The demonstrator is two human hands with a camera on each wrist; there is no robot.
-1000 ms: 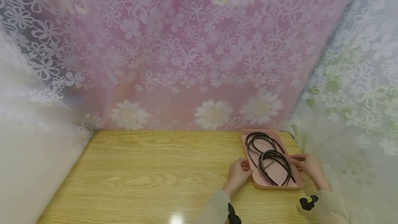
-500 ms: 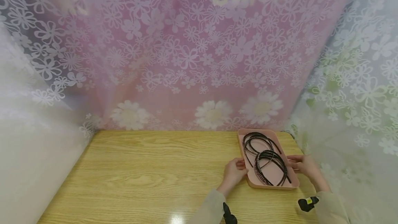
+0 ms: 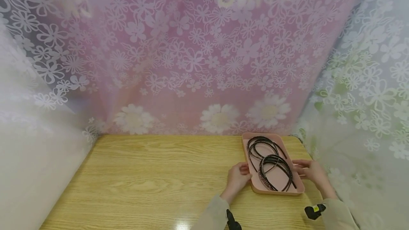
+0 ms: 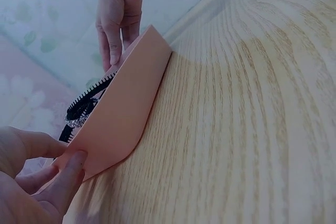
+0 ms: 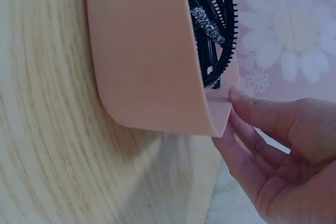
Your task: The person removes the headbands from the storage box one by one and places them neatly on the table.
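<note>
A pink rectangular tray [image 3: 275, 191] sits on the wooden table [image 3: 153, 180] near its far right corner. Several black toothed headbands [image 3: 271, 160] lie in it, one with sparkling stones [image 5: 206, 23]. My left hand [image 3: 243, 171] pinches the tray's left rim, thumb inside and finger outside [image 4: 71, 169]. On the opposite side my right hand [image 3: 299, 168] pinches the right rim [image 5: 231, 100], thumb on top and fingers below. The left wrist view shows the tray's outer wall [image 4: 128, 108] with the headbands [image 4: 84, 107] rising above it and my right hand [image 4: 116, 22] beyond.
A flowered pink curtain [image 3: 204, 56] hangs behind the table, with white flowered drapes to the left [image 3: 35, 91] and right [image 3: 361, 91]. The table's right edge [image 3: 311, 173] runs just past the tray. Bare wood stretches leftward from the tray.
Held by both hands, the tray has slid a little to the left across the table. Both hands kept their hold on its rims.
</note>
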